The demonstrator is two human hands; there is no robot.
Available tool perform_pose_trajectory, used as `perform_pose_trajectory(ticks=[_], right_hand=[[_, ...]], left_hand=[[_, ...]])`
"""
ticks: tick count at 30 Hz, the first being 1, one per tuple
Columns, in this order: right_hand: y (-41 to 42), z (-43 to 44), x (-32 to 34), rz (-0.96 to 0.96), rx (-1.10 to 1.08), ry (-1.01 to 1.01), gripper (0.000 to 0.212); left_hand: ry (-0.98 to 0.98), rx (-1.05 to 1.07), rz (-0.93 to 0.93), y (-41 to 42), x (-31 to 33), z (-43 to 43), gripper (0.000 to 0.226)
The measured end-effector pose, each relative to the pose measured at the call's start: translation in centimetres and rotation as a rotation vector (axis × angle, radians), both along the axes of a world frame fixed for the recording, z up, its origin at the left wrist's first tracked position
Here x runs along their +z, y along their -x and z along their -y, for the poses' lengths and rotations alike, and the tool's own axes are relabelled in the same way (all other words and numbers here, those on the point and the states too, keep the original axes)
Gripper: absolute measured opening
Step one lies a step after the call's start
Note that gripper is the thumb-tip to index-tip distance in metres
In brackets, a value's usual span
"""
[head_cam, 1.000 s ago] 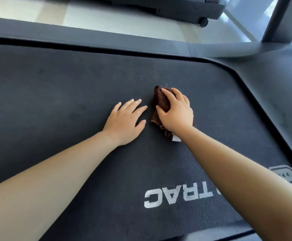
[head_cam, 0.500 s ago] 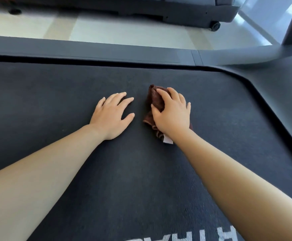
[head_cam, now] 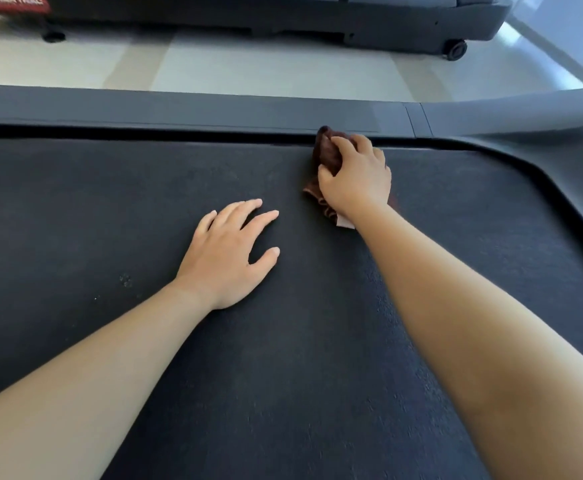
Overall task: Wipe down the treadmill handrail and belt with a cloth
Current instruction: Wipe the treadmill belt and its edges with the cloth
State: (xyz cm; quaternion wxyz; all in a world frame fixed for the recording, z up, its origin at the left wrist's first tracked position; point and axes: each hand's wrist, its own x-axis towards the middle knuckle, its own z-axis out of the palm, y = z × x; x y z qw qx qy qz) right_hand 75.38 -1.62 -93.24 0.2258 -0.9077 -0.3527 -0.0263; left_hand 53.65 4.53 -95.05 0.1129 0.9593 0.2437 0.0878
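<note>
Cloth (head_cam: 326, 152), soft brown, bunched in our right hand (head_cam: 356, 178) (limp, we judge; keep wadded) on black textured belt (head_cam: 110, 202); left hand (head_cam: 227, 258) flat, empty.

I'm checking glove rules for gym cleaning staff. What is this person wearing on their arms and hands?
Nothing that shows. The left hand and right hand are ungloved; the left forearm and right forearm are bare to the picture's edge, with no sleeve, watch or bracelet. No ring shows on the visible fingers.
</note>
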Motion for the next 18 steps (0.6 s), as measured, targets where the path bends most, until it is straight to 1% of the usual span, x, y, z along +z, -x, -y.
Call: perform_pose_trajectory(ticks=[6,10,14,18], right_hand=[[2.8,2.8,-1.0,0.058,0.057,-0.011,0.056],[1.7,1.1,-0.1,0.002,0.023,-0.030,0.053],[1.5,-0.4,0.2,0.009,0.031,0.026,0.053],[3.4,2.0,0.0,0.028,0.102,0.041,0.056]], left_hand=[[-0.010,0.000,0.008,0.0,-0.1,0.1,0.058],[-0.014,-0.009,0.013,0.0,-0.2,-0.1,0.057],[-0.007,-0.014,0.022,0.0,-0.4,-0.3,0.057],[0.016,-0.012,0.041,0.0,-0.7,-0.5,0.055]])
